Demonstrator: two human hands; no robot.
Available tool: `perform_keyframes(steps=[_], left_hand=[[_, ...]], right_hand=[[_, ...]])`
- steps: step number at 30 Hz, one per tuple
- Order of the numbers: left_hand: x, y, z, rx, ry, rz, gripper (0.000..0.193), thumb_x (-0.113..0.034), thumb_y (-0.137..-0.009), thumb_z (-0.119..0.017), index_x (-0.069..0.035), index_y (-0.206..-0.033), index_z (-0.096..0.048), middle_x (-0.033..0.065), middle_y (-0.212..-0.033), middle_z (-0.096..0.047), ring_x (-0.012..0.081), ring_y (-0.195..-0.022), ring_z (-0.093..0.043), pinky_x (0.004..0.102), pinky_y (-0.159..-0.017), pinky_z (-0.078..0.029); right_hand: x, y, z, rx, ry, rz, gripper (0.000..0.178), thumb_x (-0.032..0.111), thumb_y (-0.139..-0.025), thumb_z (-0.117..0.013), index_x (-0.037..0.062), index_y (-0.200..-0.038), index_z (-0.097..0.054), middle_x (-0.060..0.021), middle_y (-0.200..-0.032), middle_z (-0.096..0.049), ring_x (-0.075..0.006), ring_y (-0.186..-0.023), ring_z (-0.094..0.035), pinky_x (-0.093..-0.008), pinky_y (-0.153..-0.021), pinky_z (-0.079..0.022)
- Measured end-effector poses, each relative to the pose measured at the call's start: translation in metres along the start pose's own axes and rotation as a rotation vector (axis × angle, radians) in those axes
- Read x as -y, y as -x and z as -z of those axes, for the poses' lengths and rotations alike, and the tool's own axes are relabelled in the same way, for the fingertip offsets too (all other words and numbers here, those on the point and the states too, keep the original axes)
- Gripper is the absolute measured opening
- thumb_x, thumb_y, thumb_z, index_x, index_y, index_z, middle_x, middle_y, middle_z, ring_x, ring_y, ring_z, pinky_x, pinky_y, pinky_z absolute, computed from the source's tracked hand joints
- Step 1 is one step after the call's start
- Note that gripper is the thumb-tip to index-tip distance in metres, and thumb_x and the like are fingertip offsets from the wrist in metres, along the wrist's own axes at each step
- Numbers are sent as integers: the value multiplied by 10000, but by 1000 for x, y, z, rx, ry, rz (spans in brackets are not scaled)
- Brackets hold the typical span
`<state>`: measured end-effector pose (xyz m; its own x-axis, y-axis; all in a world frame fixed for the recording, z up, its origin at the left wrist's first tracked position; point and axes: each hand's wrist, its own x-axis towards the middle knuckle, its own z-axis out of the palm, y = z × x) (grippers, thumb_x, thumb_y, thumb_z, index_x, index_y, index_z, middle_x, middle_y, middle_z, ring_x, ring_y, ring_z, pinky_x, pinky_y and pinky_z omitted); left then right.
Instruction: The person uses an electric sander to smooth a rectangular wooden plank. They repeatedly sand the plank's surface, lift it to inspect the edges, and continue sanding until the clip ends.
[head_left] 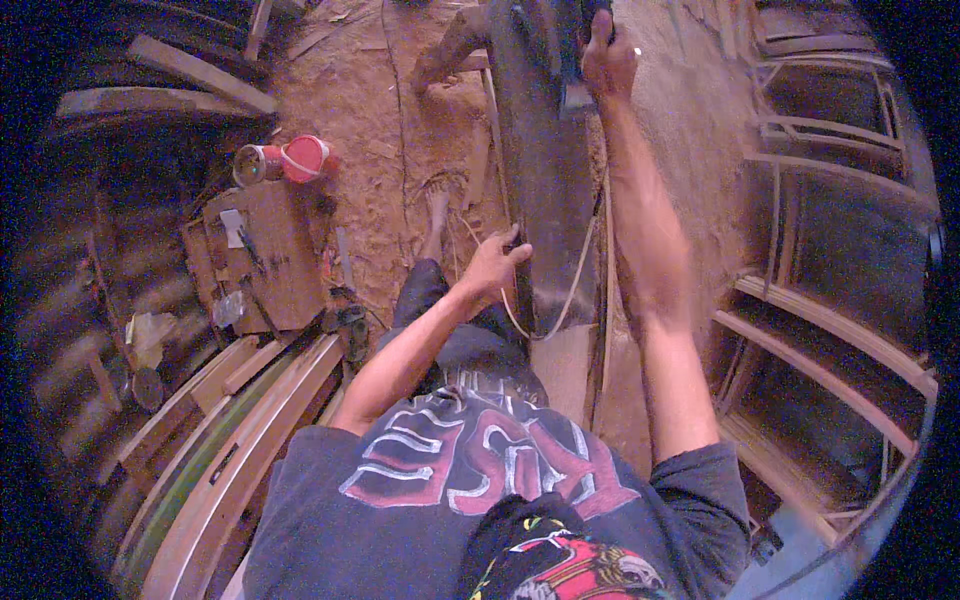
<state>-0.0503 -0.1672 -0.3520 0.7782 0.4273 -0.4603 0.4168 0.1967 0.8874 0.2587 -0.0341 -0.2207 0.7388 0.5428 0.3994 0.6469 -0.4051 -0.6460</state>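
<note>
A long dark wooden plank (548,185) runs away from me in the middle. At its far right side my right hand (610,70) is closed round the handle of a dark tool (577,95), whose far part is cut off by the upper edge. My left hand (488,268) is closed at the plank's left edge, where a pale cord (560,325) meets the fingers. The cord hangs in a loop across the plank's near part and rises along its right side. Something small and dark shows by the left fingertips; I cannot make it out.
Wooden frames (830,150) stand along the right. Curved boards (240,470) lean at the lower left. A wooden box (275,250) carries small items, with a red-lidded bucket (305,158) and a tin (257,165) behind it. Sawdust covers the floor (350,60), crossed by a dark cable.
</note>
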Motion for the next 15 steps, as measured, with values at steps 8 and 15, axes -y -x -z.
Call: perform_keyframes(steps=[8,15], left_hand=[[56,-35,-10,128,314,74,559,-403,-1064,-425,80,-1295,-583,184,-1320,-633,284,-1231,-572,354,-1098,-374],[26,-42,12,156,146,83,555,-438,-1072,-381,11,-1319,-595,118,-1313,-637,250,-1208,-569,386,-1050,-420]], right_hand=[[-71,284,129,114,-223,-495,499,524,-1055,-394,78,-935,-583,-17,-762,-562,-134,-613,-508,-304,-524,-410],[-55,432,239,165,-40,-605,554,478,-1069,-306,18,-933,-582,-149,-711,-571,-293,-577,-532,-443,-521,-391]])
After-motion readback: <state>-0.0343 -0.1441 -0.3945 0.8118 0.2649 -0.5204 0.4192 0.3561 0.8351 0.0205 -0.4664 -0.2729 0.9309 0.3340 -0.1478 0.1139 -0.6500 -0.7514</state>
